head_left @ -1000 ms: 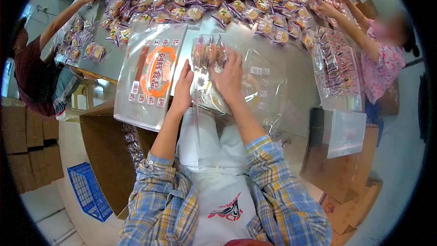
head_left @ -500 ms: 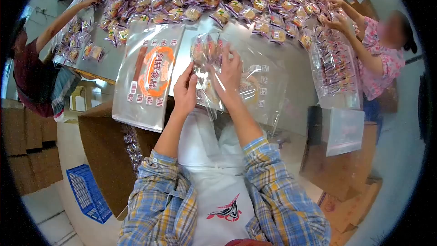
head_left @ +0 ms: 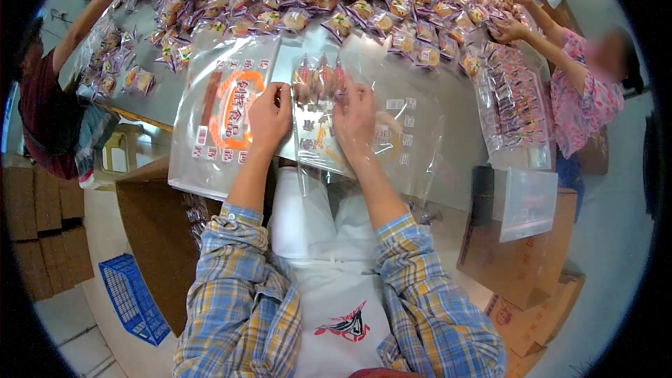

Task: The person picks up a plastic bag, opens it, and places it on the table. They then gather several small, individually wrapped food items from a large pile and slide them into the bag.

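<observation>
A clear printed plastic bag (head_left: 317, 141) lies in front of me, with a short row of wrapped pastries (head_left: 316, 82) at its far end. My right hand (head_left: 355, 120) reaches along this bag, plastic showing over its wrist, and its bent fingers grip the right end of the row. My left hand (head_left: 271, 117) is curled closed between this bag and a stack of clear bags (head_left: 192, 108) with orange print. Whatever its fingers hold, perhaps a plastic edge, is hidden. Another flat clear bag (head_left: 413, 136) lies to the right.
A large heap of wrapped pastries (head_left: 350, 0) covers the far table. People work at left (head_left: 56, 105) and right (head_left: 584, 91); a filled bag (head_left: 518, 112) lies by the right one. Cardboard boxes (head_left: 150, 238) and a blue crate (head_left: 133, 297) stand below the table.
My left hand has moved left and slightly away from me, off the bag's left side. My right hand has shifted slightly, and the pastry row now shows more clearly.
</observation>
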A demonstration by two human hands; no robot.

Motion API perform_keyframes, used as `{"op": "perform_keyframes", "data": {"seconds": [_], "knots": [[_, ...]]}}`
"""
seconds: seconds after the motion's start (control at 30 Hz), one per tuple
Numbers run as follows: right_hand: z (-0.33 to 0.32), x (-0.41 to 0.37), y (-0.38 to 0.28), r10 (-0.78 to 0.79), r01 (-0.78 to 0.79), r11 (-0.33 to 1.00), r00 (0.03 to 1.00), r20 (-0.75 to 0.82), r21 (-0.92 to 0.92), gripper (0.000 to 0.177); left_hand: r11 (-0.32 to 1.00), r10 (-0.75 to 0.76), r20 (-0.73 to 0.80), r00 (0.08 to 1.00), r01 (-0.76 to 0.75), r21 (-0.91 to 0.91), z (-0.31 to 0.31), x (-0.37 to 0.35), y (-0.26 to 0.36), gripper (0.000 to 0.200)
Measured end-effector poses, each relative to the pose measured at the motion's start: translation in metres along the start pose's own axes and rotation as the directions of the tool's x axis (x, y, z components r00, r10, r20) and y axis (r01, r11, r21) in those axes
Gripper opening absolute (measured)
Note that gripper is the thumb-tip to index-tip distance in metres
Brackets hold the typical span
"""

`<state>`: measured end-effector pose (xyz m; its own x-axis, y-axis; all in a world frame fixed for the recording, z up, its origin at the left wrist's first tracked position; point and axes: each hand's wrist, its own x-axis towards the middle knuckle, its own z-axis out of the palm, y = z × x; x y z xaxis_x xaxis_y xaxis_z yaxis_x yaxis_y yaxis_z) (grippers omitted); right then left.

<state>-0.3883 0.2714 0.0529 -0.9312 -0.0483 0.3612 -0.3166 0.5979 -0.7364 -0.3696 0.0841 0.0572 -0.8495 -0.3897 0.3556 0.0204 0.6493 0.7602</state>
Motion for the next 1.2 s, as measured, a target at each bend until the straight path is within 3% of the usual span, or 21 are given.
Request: {"op": "perform_keyframes", "data": {"seconds": [0.13,0.33,0.43,0.53,0.63,0.77,0.83,0.9,0.93,0.97,1.0,1.03,1.1,1.17,1.2], "knots": [[-0.002,0.002,-0.008,-0.029,0.015,0.971,0.998,-0.055,-0.241,0.063,0.996,0.010,0.042,0.999,-0.014,0.093,0.002,-0.006,0.001,0.024],[0.010,0.007,0.017,-0.056,0.053,0.998,0.995,-0.081,-0.038,0.062,0.991,0.051,0.045,0.998,-0.056,0.124,0.002,-0.007,0.007,0.021],[0.013,0.010,0.020,-0.094,0.091,0.995,0.992,-0.083,-0.049,0.064,0.990,0.059,0.041,0.997,-0.063,0.126,0.003,-0.007,0.007,0.022],[-0.001,0.010,0.003,0.051,-0.053,0.998,0.997,-0.051,-0.033,0.069,0.986,0.021,0.044,0.999,-0.028,0.166,0.006,-0.006,0.002,0.022],[-0.014,-0.019,-0.002,-0.142,0.124,0.972,0.987,-0.078,-0.199,0.075,0.980,0.048,0.056,0.997,-0.058,0.188,0.007,-0.006,-0.002,0.022],[-0.058,-0.110,-0.025,-0.311,0.341,0.933,0.924,0.222,-0.115,0.060,0.978,0.073,0.083,0.994,-0.088,0.188,0.008,-0.007,-0.004,0.021],[-0.076,-0.137,-0.006,-0.738,0.680,0.668,0.658,0.150,0.302,0.038,0.978,0.042,0.097,0.994,-0.061,0.201,0.005,-0.006,-0.002,0.019],[-0.148,-0.098,-0.048,-0.774,0.734,0.633,0.606,0.183,0.246,0.017,0.975,0.039,0.097,0.995,-0.059,0.213,0.005,-0.005,0.001,0.017],[-0.167,-0.077,-0.053,-0.698,0.680,0.715,0.706,0.119,0.159,0.023,0.973,0.050,0.092,0.995,-0.069,0.220,0.005,-0.004,0.001,0.017],[-0.168,-0.047,-0.040,-0.494,0.497,0.865,0.868,-0.057,0.068,0.029,0.970,0.060,0.093,0.994,-0.080,0.228,0.005,-0.004,0.002,0.016],[-0.166,-0.013,-0.023,-0.276,0.291,0.956,0.941,-0.196,0.048,0.036,0.971,0.039,0.100,0.994,-0.061,0.232,0.004,-0.003,0.004,0.013],[-0.160,0.030,-0.009,-0.159,0.171,0.985,0.955,-0.251,0.025,0.044,0.972,0.047,0.087,0.995,-0.066,0.224,0.005,-0.004,0.001,0.014],[-0.142,0.114,0.039,-0.221,0.193,0.965,0.962,-0.159,-0.177,0.072,0.973,0.039,0.087,0.995,-0.057,0.221,0.008,-0.003,-0.002,0.015],[-0.119,0.162,0.080,-0.215,0.194,0.896,0.976,-0.008,-0.399,0.089,0.972,-0.004,0.111,0.994,-0.022,0.234,0.004,-0.005,-0.002,0.016],[-0.107,0.178,0.078,-0.042,0.044,0.878,0.999,0.016,-0.477,0.095,0.970,-0.007,0.105,0.994,-0.018,0.241,0.004,-0.001,-0.005,0.016]]}}
